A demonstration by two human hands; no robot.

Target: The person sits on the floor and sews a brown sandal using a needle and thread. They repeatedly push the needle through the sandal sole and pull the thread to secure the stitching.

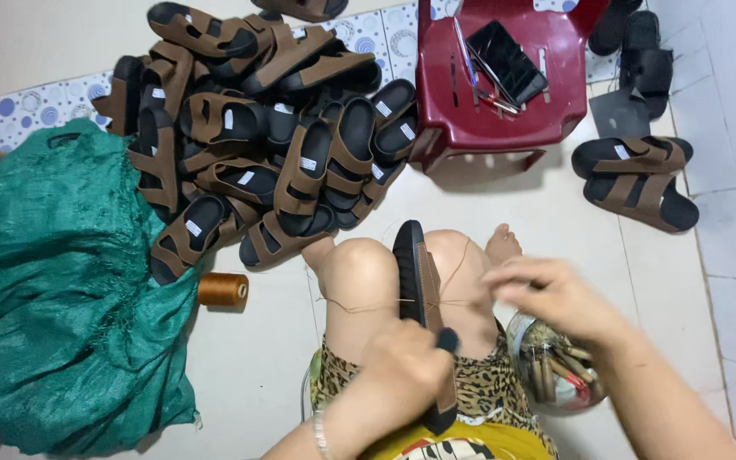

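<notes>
Overhead, head view: a seated person stitches a brown-strapped black sandal point(420, 290) that stands on edge between the bare knees. Left hand point(405, 362) is closed in a firm grip around the sandal's near end, seemingly with a dark-handled tool point(447, 341) in the fist, though motion blur leaves this uncertain. Right hand point(547, 294) is blurred beside the right knee, fingers pinched together as if on the tan thread point(368, 305) that runs across both knees to the sandal; whether the grip truly holds the thread cannot be told. A spool of tan thread point(222, 290) lies on the tiled floor point(709, 255) left of the knees. A round tin of tools point(554, 368) sits by the right thigh. Behind, a large pile of matching sandals point(257, 136) rests against a green woven sack point(53, 281); a separate pair point(636, 179) lies apart at right, below a red plastic stool point(487, 85) carrying a phone point(507, 61) and scissors. Judged from this, one sandal is mid-stitch; how many in the pile are finished cannot be read.
</notes>
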